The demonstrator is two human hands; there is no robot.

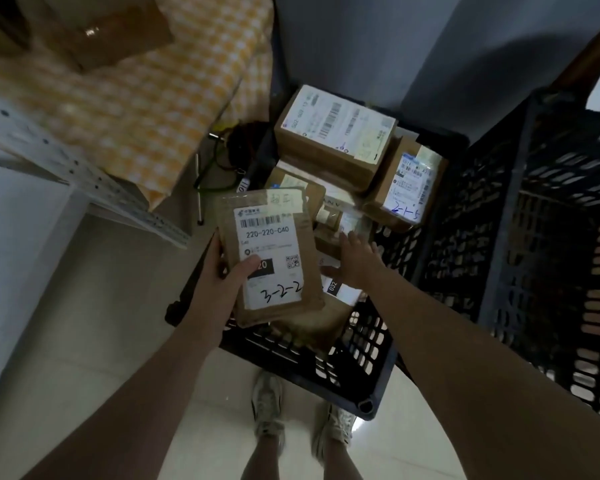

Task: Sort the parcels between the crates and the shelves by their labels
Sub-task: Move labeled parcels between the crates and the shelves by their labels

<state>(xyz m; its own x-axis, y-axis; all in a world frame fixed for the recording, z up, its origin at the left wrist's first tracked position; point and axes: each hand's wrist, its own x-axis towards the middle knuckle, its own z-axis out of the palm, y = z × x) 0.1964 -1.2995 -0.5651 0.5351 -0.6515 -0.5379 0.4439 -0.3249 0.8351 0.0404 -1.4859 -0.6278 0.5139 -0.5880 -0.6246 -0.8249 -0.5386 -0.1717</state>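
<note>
- While left hand (pixel 229 275) grips flat brown parcel (pixel 274 244), thumb on its label marked 3-2-2, parcel sits above near-left corner of black crate (pixel 354 368).
- right hand (pixel 357 261): fingers straight and spread, over parcels inside crate; contact unclear.
- box marked 2-1-5 (pixel 409 185) and bigger box (pixel 333 133) at crate's far end.
- second crate (pixel 551 237) right, shelf (pixel 84 174) left.

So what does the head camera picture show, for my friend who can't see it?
A left hand holds a flat brown parcel hand-marked 3-2-2 above a black crate of labelled boxes. The right hand reaches open into the crate.
</note>
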